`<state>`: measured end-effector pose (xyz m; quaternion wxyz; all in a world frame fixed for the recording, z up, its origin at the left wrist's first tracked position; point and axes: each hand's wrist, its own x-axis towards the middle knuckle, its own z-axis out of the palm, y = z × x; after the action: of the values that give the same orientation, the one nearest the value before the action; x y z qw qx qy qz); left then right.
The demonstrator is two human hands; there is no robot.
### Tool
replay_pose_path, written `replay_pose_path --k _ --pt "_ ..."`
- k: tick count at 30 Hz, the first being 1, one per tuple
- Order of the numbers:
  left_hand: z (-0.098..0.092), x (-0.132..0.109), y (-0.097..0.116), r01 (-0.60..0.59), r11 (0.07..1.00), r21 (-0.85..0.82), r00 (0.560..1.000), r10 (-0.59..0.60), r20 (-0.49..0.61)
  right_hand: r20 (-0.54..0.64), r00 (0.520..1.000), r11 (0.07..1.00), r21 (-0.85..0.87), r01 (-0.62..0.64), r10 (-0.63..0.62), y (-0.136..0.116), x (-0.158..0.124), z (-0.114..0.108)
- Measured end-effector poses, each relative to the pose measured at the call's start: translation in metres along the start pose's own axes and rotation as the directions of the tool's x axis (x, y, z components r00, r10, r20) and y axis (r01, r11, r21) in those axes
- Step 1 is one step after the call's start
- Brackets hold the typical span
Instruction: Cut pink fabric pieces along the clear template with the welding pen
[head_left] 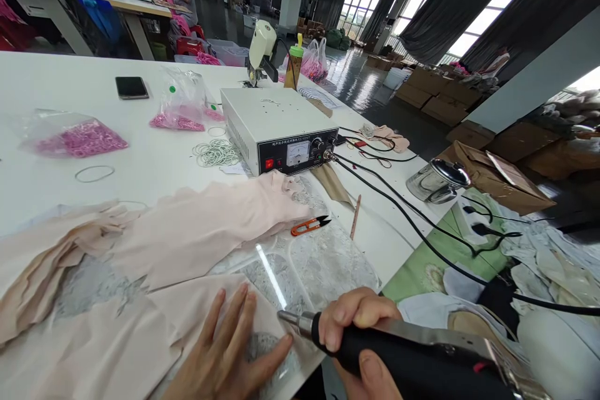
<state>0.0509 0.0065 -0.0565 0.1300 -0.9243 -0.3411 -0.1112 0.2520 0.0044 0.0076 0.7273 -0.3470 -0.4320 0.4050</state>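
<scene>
While we look down through the head camera, our left hand (222,353) lies at six o'clock of the frame. Its grip is apart, with the fingers spread and pressed flat on the pink fabric (201,231). This fabric spreads over the white surface (42,87) from the bottom edge up toward ten o'clock, partly covering a sheet of lace (323,262).

At three o'clock of the left hand, our right hand (354,319) has its grip clamped on the handpiece (412,362). The handpiece's metal tip points toward nine o'clock, close beside the left forefinger. We cannot tell whether the tip touches the cloth.

At twelve o'clock of the hands stands a white control box (276,122), and a black cable (412,225) runs from its front toward four o'clock. Orange snips (309,225) lie between the box and the hands. At nine o'clock of the box lies a pile of white rings (216,153). Farther that way are two bags of pink rings (79,137) and a phone (132,87).
</scene>
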Motion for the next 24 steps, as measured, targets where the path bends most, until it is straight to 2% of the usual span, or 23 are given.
replay_pose_path --k 4,8,13,19,24 --pt "0.006 0.0 -0.003 -0.013 0.998 -0.055 0.996 0.007 -0.094 0.037 0.999 1.0 -0.002 0.017 -0.017 0.004 0.0 -0.003" --pt "0.011 0.001 -0.002 0.019 0.99 -0.137 0.984 -0.043 -0.173 0.065 0.998 1.0 0.01 0.021 -0.022 0.007 -0.002 -0.004" --pt "0.012 0.0 0.001 0.021 0.993 -0.113 0.981 -0.042 -0.188 0.03 0.999 0.999 -0.028 0.033 -0.033 0.006 -0.002 -0.002" --pt "0.011 -0.003 0.002 0.006 0.999 -0.041 0.995 -0.01 -0.098 0.046 0.999 1.0 0.013 0.005 -0.006 0.002 0.004 -0.007" --pt "0.015 -0.002 0.004 0.031 0.997 -0.067 0.984 -0.042 -0.173 0.08 0.997 1.0 0.007 0.008 -0.009 0.007 0.008 -0.004"
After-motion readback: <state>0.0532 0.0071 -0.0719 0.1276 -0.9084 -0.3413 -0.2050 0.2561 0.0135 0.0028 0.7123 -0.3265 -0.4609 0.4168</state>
